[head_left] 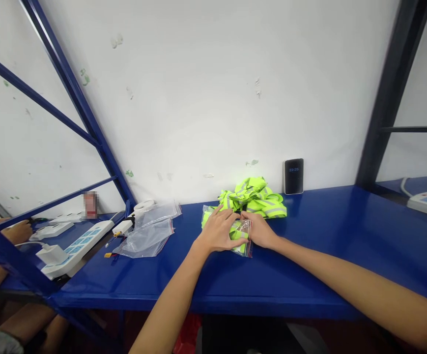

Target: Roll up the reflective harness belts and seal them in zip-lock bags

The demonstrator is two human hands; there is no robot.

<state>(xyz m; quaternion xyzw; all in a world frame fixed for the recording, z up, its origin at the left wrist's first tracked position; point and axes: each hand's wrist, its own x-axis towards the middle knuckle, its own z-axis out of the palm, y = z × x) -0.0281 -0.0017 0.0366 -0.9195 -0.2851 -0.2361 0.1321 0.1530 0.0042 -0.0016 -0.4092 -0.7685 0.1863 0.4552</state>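
A clear plastic zip bag (243, 225) with a folded neon-yellow reflective vest inside lies on the blue table in front of me. My left hand (218, 230) is laid over the bag, its thumb and fingers curved around the bundle and gripping it. At the bag's right edge, the fingers of my right hand (260, 231) are closed on the plastic; their tips are partly hidden. Just behind both hands is a loose heap of neon-yellow vests (259, 199) with grey reflective strips.
Flat clear zip bags (149, 236) lie to the left, by a small white fan (144, 205) and a connector with wires. A phone-like device (293, 176) leans against the wall. Blue frame posts, a power strip (84, 243) and another person's hand (17, 232) are farther left.
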